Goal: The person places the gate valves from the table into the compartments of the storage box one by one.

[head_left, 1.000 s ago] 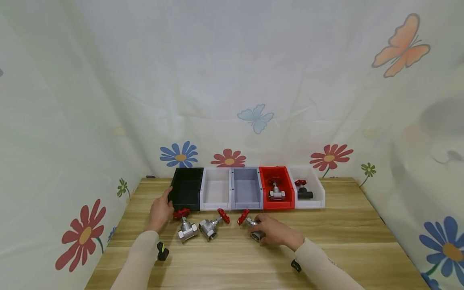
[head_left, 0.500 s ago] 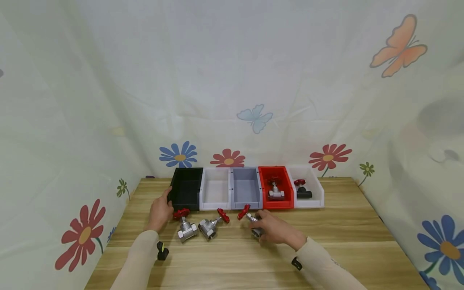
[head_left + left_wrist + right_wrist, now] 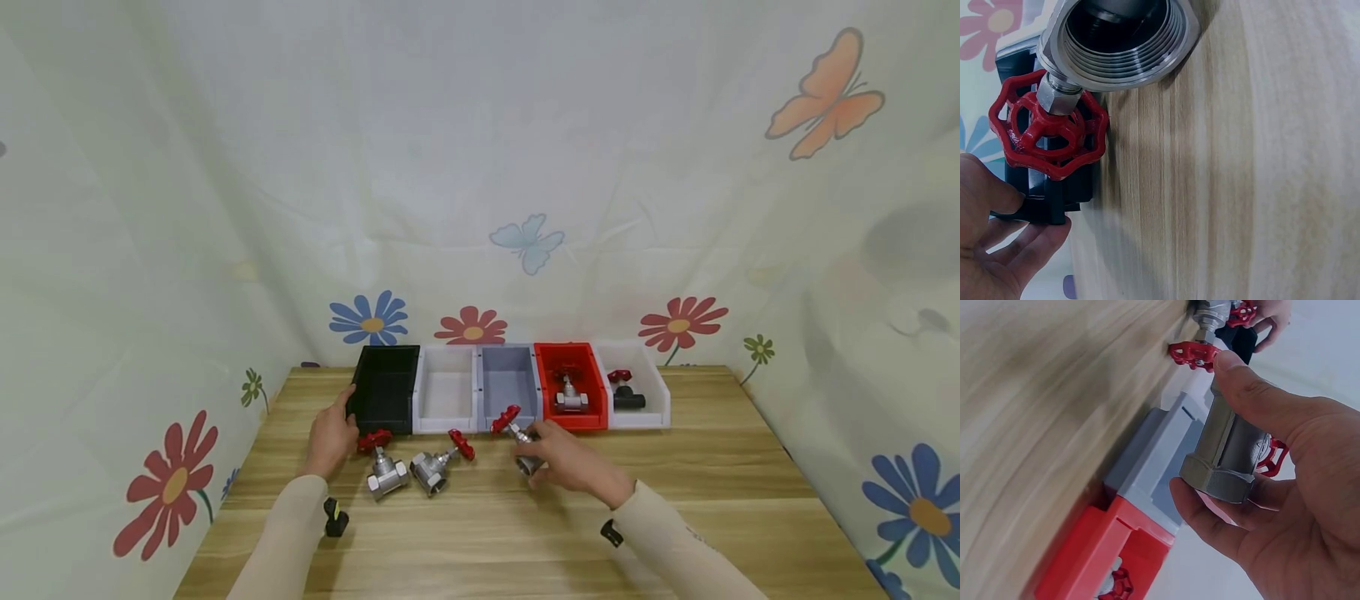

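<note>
Right grip (image 3: 568,460) holds a metal valve (image 3: 527,463) across its body, thumb at 1 end, fingertips at the other (right wrist view shows it best). Spanning it that way probably gives firm purchase and leaves the red handwheel (image 3: 507,418) free. Body sits between thumb and fingers; handwheel pokes out beyond the grip, overlapping the front of the grey bin (image 3: 510,379) as seen from the head view. Valve looks raised off the bench (image 3: 450,550), in front of the grey bin, not in it.

Left grip (image 3: 332,439) is narrow: pinches the black bin (image 3: 384,390) near its front left corner, thumb and fingers on different sides of the wall. My guess: that steadies the row, as the 5 bins stand side by side.

2 more valves lie on the bench. Left valve (image 3: 387,478) is near the left grip, its wheel by the black bin's front; middle valve (image 3: 431,473) is between the hands, clear of both.

Red bin (image 3: 576,422) has 1 metal valve (image 3: 572,402); right white bin (image 3: 643,422) has 1 black-bodied valve (image 3: 628,402). Low bin fronts face the person, presumably for easy reach.
</note>
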Action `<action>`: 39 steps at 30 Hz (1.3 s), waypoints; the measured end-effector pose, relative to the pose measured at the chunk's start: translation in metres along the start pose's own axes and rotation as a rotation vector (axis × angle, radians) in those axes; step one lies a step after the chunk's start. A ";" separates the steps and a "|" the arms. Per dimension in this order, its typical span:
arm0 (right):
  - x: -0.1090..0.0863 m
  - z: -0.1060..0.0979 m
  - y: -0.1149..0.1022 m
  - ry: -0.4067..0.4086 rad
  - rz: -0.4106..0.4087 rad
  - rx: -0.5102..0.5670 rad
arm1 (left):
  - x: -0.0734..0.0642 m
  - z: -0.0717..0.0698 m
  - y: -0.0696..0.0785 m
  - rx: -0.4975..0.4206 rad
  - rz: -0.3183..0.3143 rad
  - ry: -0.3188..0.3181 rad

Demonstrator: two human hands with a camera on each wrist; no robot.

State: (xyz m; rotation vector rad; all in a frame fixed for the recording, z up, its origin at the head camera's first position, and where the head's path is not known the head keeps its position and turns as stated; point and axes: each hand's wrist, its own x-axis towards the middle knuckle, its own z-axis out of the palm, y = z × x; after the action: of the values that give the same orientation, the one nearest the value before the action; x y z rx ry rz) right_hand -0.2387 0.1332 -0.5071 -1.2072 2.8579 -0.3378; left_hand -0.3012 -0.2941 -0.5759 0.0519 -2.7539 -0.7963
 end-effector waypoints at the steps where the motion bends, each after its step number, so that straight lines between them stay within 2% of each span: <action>1: 0.001 -0.002 0.000 0.009 -0.001 -0.004 | 0.000 0.000 0.000 0.001 0.004 0.004; 13: 0.013 -0.016 -0.004 0.046 0.044 0.005 | 0.001 -0.004 0.003 0.003 0.001 -0.011; 18: 0.018 -0.019 -0.004 0.080 0.065 -0.011 | 0.001 -0.002 0.002 0.003 0.006 0.005; 27: 0.029 -0.024 -0.005 0.132 0.149 -0.003 | 0.000 -0.002 0.002 0.006 0.005 0.004; 39: 0.047 -0.022 -0.007 0.158 0.290 0.085 | -0.001 -0.003 0.002 0.008 0.000 -0.009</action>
State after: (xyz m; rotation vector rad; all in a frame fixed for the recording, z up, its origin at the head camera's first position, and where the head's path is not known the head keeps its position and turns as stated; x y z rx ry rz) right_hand -0.2689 0.0993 -0.4807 -0.7691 3.0568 -0.5583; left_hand -0.2996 -0.2937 -0.5729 0.0495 -2.7657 -0.7876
